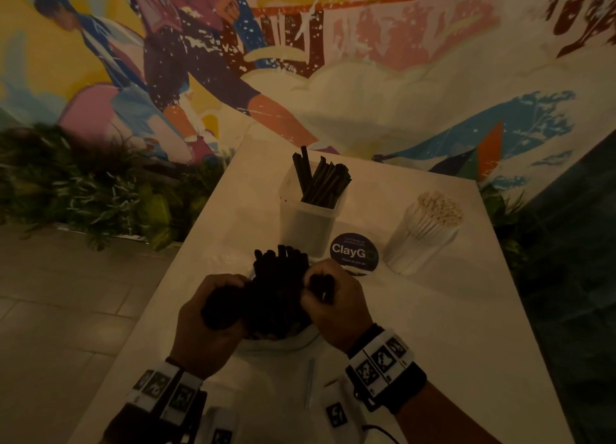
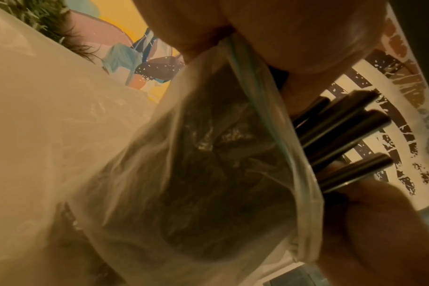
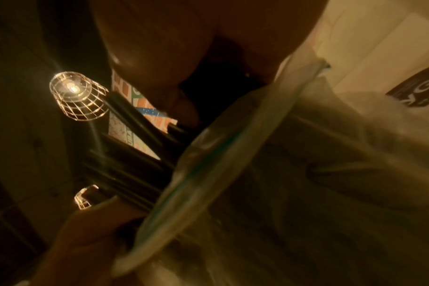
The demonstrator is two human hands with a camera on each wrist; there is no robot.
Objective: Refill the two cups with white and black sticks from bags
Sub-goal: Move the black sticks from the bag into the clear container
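**Both hands on the bag of black sticks at the near end of the bench**

The clear plastic bag (image 2: 208, 174) of black sticks (image 1: 278, 277) sits low over the near part of the white bench (image 1: 450, 310), its mouth pointing away from the person and a bundle of stick ends poking out. The left hand (image 1: 213, 317) is curled round the bag's left side; the right hand (image 1: 333, 297) is curled on the right edge of the mouth – both clamped on the plastic, with the sticks between them. In the left wrist view the bag's rim crosses the frame and the dark tube ends (image 2: 343, 135) stand clear of it.

Just beyond the hands stands the frosted cup (image 1: 310, 216), holding a loose lean of black sticks (image 1: 325, 180). To its right, apart from it, is the second cup (image 1: 421, 240), packed tight with white sticks (image 1: 440, 208). Between the two cups a round dark sticker (image 1: 355, 251) lies flat on the bench – the right hand's knuckles are close to its near edge.

A painted mural (image 1: 300, 60) fills the wall behind, green plants (image 1: 83, 183) run along its foot on the left, and a caged lamp (image 3: 77, 96) glows in the right wrist view.
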